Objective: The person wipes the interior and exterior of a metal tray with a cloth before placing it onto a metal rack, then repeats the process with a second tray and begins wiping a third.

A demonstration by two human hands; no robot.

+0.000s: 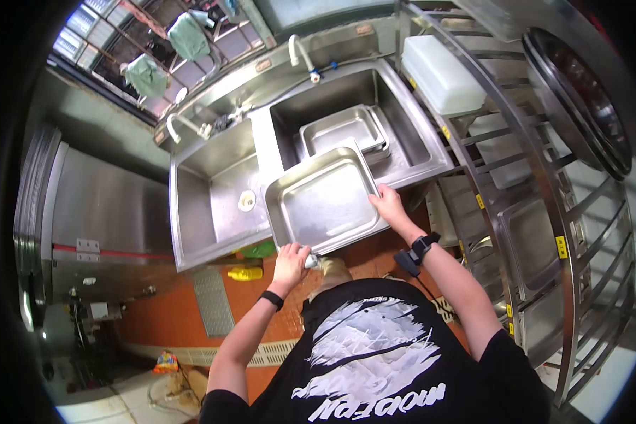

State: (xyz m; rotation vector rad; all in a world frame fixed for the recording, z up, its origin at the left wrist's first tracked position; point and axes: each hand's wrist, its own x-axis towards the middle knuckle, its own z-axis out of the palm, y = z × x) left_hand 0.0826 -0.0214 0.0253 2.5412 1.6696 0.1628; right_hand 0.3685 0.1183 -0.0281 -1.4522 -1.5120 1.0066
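A shallow rectangular steel pan [323,199] is tilted toward me over the front edge of the sinks. My left hand [292,263] is closed at its near left corner. A small pale object [310,261] shows beside those fingers. My right hand [391,206] grips the pan's right rim, thumb along the edge. Behind it, another steel pan [341,130] lies in the right sink basin [408,134], partly hidden by the held pan.
The left basin [215,191] has a round drain. White taps [295,53] rise behind the sinks. On the right stands a metal rack [537,166] with a white plastic container [442,74] and dark round pans [576,99]. A yellow bottle [245,273] lies on the floor.
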